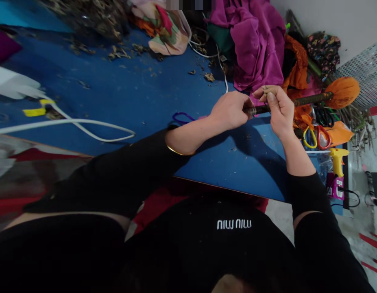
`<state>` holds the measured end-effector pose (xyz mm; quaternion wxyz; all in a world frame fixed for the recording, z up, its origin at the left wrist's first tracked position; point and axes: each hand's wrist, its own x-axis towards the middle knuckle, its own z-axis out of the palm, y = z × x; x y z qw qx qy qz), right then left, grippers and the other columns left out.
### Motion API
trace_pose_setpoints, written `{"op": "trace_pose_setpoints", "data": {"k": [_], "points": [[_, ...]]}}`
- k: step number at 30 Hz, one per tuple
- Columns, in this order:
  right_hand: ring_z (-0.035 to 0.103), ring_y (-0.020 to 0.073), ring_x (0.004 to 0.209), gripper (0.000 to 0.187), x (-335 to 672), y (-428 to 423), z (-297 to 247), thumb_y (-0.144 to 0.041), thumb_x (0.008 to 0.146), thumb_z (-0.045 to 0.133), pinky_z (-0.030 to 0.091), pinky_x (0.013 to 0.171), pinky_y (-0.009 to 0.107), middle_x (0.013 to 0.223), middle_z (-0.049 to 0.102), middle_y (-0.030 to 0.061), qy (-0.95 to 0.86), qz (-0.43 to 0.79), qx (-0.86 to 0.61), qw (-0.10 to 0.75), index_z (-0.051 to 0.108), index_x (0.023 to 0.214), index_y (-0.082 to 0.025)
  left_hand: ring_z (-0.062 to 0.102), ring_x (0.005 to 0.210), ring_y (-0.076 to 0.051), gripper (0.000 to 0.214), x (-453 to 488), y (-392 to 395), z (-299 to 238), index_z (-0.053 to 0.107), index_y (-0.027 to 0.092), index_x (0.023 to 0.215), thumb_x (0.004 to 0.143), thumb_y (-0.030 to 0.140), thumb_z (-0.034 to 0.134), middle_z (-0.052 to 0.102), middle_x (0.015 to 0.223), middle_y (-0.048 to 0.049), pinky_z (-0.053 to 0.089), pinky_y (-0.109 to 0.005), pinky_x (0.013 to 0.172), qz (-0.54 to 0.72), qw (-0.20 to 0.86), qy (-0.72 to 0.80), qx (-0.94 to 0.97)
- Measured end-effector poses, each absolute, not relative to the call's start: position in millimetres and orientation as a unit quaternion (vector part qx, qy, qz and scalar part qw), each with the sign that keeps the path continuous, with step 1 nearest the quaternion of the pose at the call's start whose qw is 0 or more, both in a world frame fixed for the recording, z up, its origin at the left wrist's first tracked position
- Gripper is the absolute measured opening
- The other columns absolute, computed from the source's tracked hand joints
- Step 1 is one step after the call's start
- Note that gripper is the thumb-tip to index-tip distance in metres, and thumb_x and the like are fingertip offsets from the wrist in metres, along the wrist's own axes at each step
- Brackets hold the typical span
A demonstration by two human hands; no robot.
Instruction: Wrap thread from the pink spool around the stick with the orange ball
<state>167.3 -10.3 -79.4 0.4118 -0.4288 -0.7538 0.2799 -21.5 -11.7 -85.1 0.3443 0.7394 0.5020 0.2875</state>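
A brown stick (312, 99) lies nearly level above the table, with a ball of orange cloth (342, 92) on its right end. My left hand (231, 109) is closed around the stick's left end, where pale thin wraps show beside the fingers. Just to the right, my right hand (280, 112) is closed in a pinch over the stick. Something small and thin sits at its fingertips, too fine to name. The stick passes behind this hand, so part of it is hidden.
Magenta cloth (257, 44) is heaped on the blue table (115, 89) beyond my hands. Yellow-handled and red-handled scissors (323, 137) and a yellow glue gun (337, 160) lie at the right. A white cable (93, 122) loops at the left; dried plant bits (118, 53) litter the back.
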Motion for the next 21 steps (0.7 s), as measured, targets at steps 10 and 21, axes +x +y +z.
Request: {"op": "trace_pose_setpoints", "data": {"k": [10, 21], "points": [[0.071, 0.0220, 0.123, 0.040, 162, -4, -80, -0.068, 0.097, 0.064, 0.062, 0.111, 0.042, 0.112, 0.077, 0.0034, -0.696, 0.325, -0.494, 0.407, 0.069, 0.093, -0.029, 0.075, 0.100, -0.030, 0.057, -11, -36, -74, 0.063, 0.017, 0.148, 0.091, 0.016, 0.056, 0.081, 0.100, -0.0110, 0.053, -0.036, 0.089, 0.206, 0.190, 0.550, 0.787], [0.076, 0.0177, 0.105, 0.054, 167, 2, -87, -0.077, 0.096, 0.058, 0.067, 0.093, 0.039, 0.113, 0.076, 0.0026, -0.684, 0.349, -0.457, 0.449, 0.062, 0.081, -0.025, 0.073, 0.108, -0.033, 0.032, -14, -31, -77, 0.080, 0.021, 0.115, 0.091, 0.017, 0.059, 0.080, 0.104, -0.0106, 0.049, -0.039, 0.095, 0.223, 0.233, 0.540, 0.778]]}}
